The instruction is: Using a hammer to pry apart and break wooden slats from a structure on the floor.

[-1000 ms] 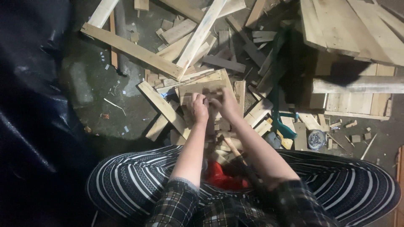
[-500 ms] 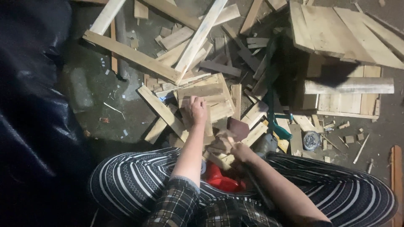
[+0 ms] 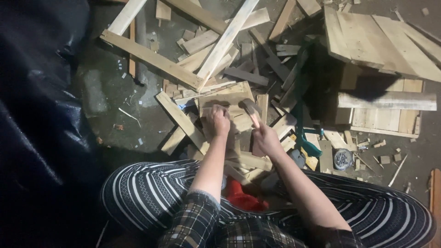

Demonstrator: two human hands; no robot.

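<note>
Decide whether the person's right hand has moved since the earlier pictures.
Yes. The right hand, shut on a hammer, has come back up from beside the knee toward the wooden board, which the left hand holds down.

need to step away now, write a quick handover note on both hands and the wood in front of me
Left hand: pressed on the small pale wooden panel, fingers curled at its near edge, holding it on the scrap pile.
Right hand: gripping the wooden handle of a hammer, head raised just above the panel.
Around: loose pale wooden slats scattered on the dark floor, large wooden pallet to the right, small round metal tin near the right knee.
Done: panel set and steadied. Left: cannot tell how much hammering remains.
</note>
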